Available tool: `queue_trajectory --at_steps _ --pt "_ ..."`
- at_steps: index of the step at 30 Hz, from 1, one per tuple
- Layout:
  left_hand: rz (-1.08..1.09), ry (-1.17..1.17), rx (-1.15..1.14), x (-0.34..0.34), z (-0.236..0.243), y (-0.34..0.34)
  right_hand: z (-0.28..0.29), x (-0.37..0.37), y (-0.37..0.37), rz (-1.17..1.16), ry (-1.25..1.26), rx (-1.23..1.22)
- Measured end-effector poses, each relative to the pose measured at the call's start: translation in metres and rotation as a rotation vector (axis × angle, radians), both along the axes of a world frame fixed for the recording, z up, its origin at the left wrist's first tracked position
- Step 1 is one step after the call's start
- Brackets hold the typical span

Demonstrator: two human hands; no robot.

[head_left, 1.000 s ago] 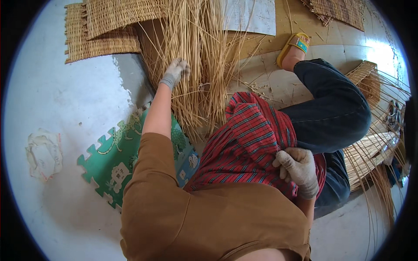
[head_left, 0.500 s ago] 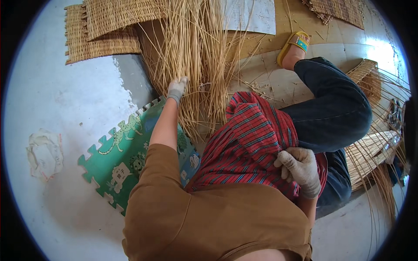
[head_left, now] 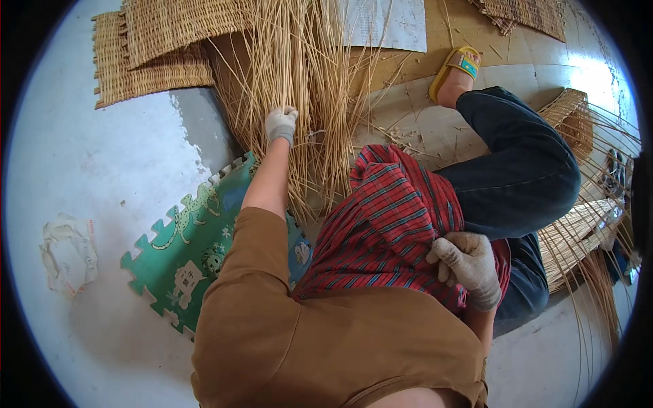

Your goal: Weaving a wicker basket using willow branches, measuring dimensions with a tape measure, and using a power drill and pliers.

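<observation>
A large pile of thin, straw-coloured wicker rods (head_left: 299, 75) lies ahead of me, its loose ends pointing toward me. My left hand (head_left: 281, 124), in a pale work glove, reaches out onto it with curled fingers closed on some of the rods; how many cannot be made out. My right hand (head_left: 468, 266), gloved too, rests on the red checked cloth (head_left: 401, 217) over my lap. Its fingers are curled in, the thumb close to them, and nothing shows in them.
Woven wicker panels (head_left: 156, 68) lie at the far left, and another panel (head_left: 527, 17) at the far right. A green foam mat (head_left: 170, 272) is beside my left arm. White printed paper (head_left: 388, 24) lies behind the rods. Right of my leg, a part-woven basket (head_left: 575, 122) has long rods sticking out.
My left hand has moved slightly farther away and right over the rods, its fingers now more tightly curled. My right hand stays on the cloth. The view has shifted slightly.
</observation>
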State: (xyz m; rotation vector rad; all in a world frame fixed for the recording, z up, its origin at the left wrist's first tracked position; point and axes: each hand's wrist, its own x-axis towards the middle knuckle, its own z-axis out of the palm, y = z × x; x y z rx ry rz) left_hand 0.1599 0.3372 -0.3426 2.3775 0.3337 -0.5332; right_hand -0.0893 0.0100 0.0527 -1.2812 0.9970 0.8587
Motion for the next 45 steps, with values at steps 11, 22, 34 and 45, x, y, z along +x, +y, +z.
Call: queue_trajectory --at_steps 11,22,34,45 --pt "-0.435 0.231 0.698 0.025 0.001 0.008 0.006 0.006 0.001 0.039 0.008 0.064" --pt "-0.062 0.349 -0.075 0.050 0.026 0.018 0.001 0.001 -0.005 0.021 0.037 0.049" --pt "-0.161 0.468 -0.023 0.071 0.038 0.026 0.001 0.002 -0.005 0.023 0.024 0.068" --pt "-0.102 0.302 -0.195 0.053 0.037 0.044 0.000 -0.001 -0.006 0.035 0.001 0.083"
